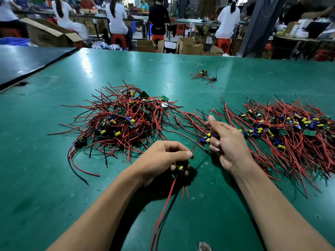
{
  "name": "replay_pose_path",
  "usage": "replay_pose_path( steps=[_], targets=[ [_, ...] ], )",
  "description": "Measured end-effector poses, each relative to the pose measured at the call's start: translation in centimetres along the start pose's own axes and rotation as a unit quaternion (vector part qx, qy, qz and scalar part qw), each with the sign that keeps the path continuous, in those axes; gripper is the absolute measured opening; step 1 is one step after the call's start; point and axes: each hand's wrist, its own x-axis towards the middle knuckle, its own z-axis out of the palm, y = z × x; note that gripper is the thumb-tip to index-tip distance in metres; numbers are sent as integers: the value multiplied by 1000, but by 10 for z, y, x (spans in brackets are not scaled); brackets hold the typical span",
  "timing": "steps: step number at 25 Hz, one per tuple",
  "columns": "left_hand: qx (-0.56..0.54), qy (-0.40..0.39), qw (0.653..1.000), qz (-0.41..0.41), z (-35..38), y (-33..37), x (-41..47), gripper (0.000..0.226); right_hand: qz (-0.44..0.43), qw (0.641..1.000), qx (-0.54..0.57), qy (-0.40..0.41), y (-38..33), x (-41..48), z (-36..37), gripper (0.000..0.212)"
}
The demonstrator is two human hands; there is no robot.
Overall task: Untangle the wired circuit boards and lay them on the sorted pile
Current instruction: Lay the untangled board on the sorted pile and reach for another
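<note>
1. The green desk (54, 178) carries everything: two big heaps of wired boards, a few strays, and your two hands working near its front edge.
2. The sorted pile (290, 134) lies to your right. Its boards sit in a rough band with the red leads fanned out to both sides. It looks about as large as the heap not yet sorted, so I judge you to be roughly halfway.
3. The tangled pile (123, 120) sits left of centre, with boards and red and black leads knotted over one another. This is the bulk of what is left.
4. A small stray cluster (204, 76) of two or so boards lies well apart, farther back on the desk. It is not on either heap.
5. Your right hand (230, 144) is at the near end of the sorted pile. Its fingers are curled round a board with yellow capacitors (208, 140), and the forefinger is raised.
6. Your left hand (166, 156) grips another board (179, 168), whose leads hang down toward you.
7. A red wire (194, 146) runs taut between the two hands, so this pair seems not yet separated, and neither board has been laid down.
</note>
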Motion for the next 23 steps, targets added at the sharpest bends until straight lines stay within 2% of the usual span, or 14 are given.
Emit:
replay_pose_path(
  steps=[3, 5, 8, 13, 15, 17, 20, 21, 23],
  targets=[
    [-72, 59, 996, 0, 1, 2, 2, 25, 3, 1000, -16, 12, 0, 1, -1, 45],
    [-135, 72, 988, -9, 0, 6, 4, 40, -1, 1000, -30, 9, 1, 2, -2, 47],
    [-172, 73, 982, -19, -3, 12, 4, 54, -8, 999, -53, -6, 3, 1, 0, 48],
    [-209, 66, 976, -12, -5, 15, 5, 58, -15, 997, -66, -43, 3, -8, 6, 54],
    [-221, 70, 973, 0, -7, 13, 6, 56, -45, 989, -125, -65, 3, -14, 9, 42],
    [-237, 73, 969, 12, -8, 13, 8, 56, -101, 963, -231, -96, 5, -21, 13, 29],
    [-235, 83, 968, 32, -10, 11, 9, 66, -189, 894, -383, -135, 9, -30, 17, 33],
    [-227, 85, 970, 35, -10, 11, 9, 67, -216, 875, -412, -138, 9, -31, 18, 33],
    [-219, 88, 971, 34, -9, 11, 10, 65, -249, 861, -426, -126, 9, -30, 18, 29]
  ],
)
